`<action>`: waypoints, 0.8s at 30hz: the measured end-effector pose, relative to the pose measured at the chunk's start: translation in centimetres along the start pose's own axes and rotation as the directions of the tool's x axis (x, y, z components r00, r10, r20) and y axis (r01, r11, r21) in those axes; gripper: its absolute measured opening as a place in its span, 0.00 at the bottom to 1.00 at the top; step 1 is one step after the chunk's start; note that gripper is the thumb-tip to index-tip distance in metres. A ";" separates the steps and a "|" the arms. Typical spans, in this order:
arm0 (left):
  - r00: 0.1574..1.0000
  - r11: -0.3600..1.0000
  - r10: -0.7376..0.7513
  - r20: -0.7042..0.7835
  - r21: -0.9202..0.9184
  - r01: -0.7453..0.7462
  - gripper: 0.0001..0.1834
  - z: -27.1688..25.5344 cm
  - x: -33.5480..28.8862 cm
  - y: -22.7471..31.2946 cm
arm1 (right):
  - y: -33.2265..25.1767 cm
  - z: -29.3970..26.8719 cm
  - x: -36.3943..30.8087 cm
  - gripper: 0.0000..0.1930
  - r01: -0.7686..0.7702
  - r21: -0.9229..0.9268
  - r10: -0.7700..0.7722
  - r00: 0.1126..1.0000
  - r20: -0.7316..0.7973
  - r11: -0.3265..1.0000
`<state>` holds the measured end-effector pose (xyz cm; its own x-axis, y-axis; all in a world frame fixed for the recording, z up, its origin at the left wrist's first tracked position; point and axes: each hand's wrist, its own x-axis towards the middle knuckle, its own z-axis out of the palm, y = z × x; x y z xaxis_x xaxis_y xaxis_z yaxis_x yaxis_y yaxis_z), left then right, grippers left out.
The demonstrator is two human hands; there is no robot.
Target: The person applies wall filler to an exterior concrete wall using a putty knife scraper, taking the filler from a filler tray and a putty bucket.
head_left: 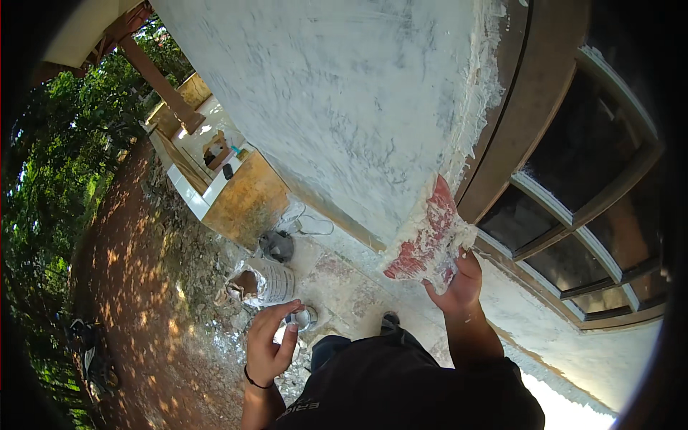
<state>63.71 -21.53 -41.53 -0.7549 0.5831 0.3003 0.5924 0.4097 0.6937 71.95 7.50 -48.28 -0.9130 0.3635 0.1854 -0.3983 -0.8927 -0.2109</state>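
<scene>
My right hand (pixel 462 283) is closed on a red putty spreader (pixel 430 236) smeared thickly with white putty. The spreader is close to the lower edge of a wall (pixel 344 93) coated in patchy white and grey, near a brown window frame; I cannot tell whether it touches the wall. My left hand (pixel 271 344) wears a dark wristband and hangs in front of my body. Its thumb and fingers are apart, with nothing visible between them. Just past its fingertips, partly hidden, a metal can (pixel 307 317) stands on the ground.
An opened white sack (pixel 272 282) and a dark bag (pixel 276 246) stand by the wall's foot. A yellowish ledge (pixel 247 197) with small items juts out on the left. Window panes (pixel 573 158) fill the right. Dirt ground (pixel 143 301) slopes off left toward trees.
</scene>
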 end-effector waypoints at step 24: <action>0.507 0.460 0.861 0.047 -0.498 -0.735 0.19 -9.3 41.5 -15.4 | 12.4 11.7 19.2 0.22 0.670 -0.492 -0.731 0.676 0.093 0.556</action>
<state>20.63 -10.16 -33.61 0.1405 0.6811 0.7186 0.6870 -0.5897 0.4246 50.51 0.28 -36.06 -0.3177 0.8734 0.3690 -0.8767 -0.1223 -0.4653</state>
